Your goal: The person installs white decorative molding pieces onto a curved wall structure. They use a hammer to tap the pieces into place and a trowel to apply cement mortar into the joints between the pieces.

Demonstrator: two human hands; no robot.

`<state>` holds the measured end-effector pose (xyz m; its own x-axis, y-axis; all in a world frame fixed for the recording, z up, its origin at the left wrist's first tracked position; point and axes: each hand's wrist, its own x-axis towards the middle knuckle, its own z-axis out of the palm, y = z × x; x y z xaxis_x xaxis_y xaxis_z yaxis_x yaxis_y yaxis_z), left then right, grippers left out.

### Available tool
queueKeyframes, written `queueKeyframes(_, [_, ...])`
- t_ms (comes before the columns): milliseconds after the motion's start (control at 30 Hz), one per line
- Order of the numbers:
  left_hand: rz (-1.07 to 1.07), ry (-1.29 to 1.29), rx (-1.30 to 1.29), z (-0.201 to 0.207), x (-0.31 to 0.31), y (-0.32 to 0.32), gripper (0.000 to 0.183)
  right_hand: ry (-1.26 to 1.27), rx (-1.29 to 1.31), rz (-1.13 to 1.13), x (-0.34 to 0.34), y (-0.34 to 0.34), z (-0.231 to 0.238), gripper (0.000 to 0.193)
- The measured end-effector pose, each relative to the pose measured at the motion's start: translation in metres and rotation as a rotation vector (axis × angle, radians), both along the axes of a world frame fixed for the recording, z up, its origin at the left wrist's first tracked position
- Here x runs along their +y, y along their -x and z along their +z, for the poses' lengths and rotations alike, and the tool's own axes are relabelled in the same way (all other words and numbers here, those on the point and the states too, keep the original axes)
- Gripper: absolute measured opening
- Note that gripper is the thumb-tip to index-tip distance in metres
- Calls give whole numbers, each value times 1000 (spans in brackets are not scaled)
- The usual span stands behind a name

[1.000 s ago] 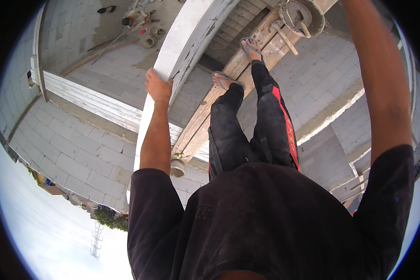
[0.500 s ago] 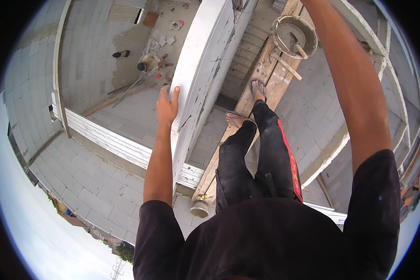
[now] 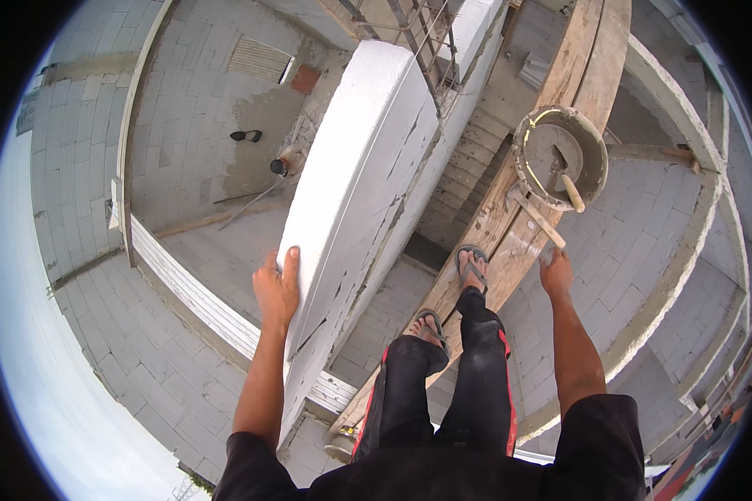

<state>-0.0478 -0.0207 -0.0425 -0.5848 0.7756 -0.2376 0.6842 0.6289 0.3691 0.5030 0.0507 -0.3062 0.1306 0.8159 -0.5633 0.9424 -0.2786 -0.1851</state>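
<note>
My left hand [image 3: 277,288] rests on the edge of a white block wall [image 3: 347,125], thumb on the top face and fingers over the outer side, stretched rather than wrapped. My right hand [image 3: 557,271] hangs low on the right, fingers slightly bent and apart, just below the end of a pale wooden handle [image 3: 541,220]. That handle belongs to a tool lying on the planks; its head is too small to make out. Beside it stands a round bucket [image 3: 597,150] of grey mortar, with a wooden-handled trowel [image 3: 572,194] leaning inside.
I stand in sandals on narrow wooden planks [image 3: 489,238], raised above the lower floor. Steel bars [image 3: 414,37] rise at the wall's far end. A small bucket [image 3: 338,448] sits behind my feet. Left, far below, lie rubble and a dark object [image 3: 278,167]. Curved wall tops [image 3: 685,259] run along the right.
My right arm has come down from its reach ahead, and the hand is now in view by the wooden handle. The view has shifted; my left hand stays on the wall.
</note>
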Motion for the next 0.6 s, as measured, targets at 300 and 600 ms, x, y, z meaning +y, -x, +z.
queueKeyframes(300, [16, -70, -28, -5, -7, -20, 77, -258, -186, 169, 13, -13, -180, 59])
queueKeyframes(600, [-67, -79, -164, 4, -15, -4, 80, -261, -224, 221, 46, -29, -195, 40])
